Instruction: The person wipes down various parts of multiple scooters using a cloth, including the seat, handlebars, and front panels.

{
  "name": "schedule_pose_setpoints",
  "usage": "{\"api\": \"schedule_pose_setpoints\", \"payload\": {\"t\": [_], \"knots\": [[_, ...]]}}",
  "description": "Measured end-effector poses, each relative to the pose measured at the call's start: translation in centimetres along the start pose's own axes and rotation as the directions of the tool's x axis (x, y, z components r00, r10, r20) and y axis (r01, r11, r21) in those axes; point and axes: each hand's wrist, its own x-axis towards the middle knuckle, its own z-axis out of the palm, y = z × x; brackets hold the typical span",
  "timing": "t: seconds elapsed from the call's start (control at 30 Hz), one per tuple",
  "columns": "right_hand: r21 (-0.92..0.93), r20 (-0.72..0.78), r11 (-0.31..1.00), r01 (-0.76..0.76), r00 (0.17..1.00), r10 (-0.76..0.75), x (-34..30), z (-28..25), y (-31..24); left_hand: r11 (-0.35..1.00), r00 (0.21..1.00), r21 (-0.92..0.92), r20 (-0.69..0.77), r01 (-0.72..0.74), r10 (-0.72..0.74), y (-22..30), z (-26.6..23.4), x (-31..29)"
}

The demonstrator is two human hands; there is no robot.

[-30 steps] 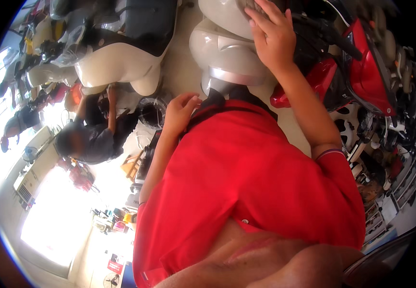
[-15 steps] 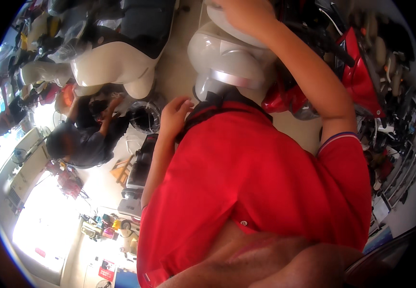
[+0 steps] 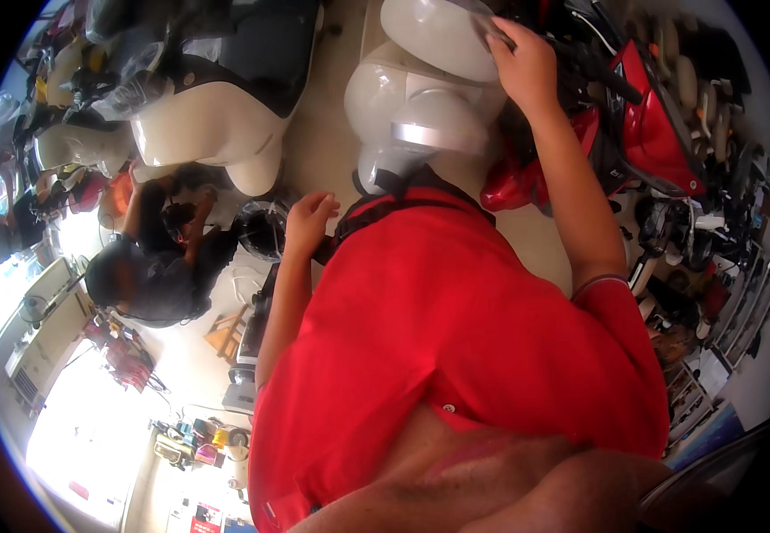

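Pale rounded scooter bodywork (image 3: pixel 376 93) stands in front of me, with a silvery band low on it. Above that is a smooth white rounded part (image 3: pixel 438 37). My right hand (image 3: pixel 527 69) is at the right edge of this white part, fingers pinched together at a small, thin, dark-grey thing that is too blurred to name. Beside my waist, my left hand (image 3: pixel 309 224) hangs in the air with loosely bent fingers apart and nothing in them.
A cream scooter with a black seat (image 3: pixel 265 67) stands at the left, a red scooter (image 3: pixel 656 124) at the right. A person in dark clothes (image 3: pixel 158 275) crouches at the left near a black wheel (image 3: pixel 260 229). Metal racks (image 3: pixel 749 302) line the right side.
My right hand has moved right and nearer, from on top of the white part to its right edge. My left hand has shifted slightly left and down. The view has shifted a little.
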Motion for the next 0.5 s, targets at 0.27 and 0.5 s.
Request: {"api": "schedule_pose_setpoints", "payload": {"t": [0.27,0.5], "knots": [[-0.143,0.219,0.954,0.263,0.949,-0.228,5.4,3.2,-6.4,0.999,1.000,-0.040,-0.022,-0.018,0.017,-0.4,-0.5,-0.5],[0.238,-0.145,0.928,0.286,0.955,-0.257,-1.0,1.2,-6.2,0.987,0.982,-0.062,-0.109,0.150,-0.156,-8.5,-1.0,-1.6]]}}
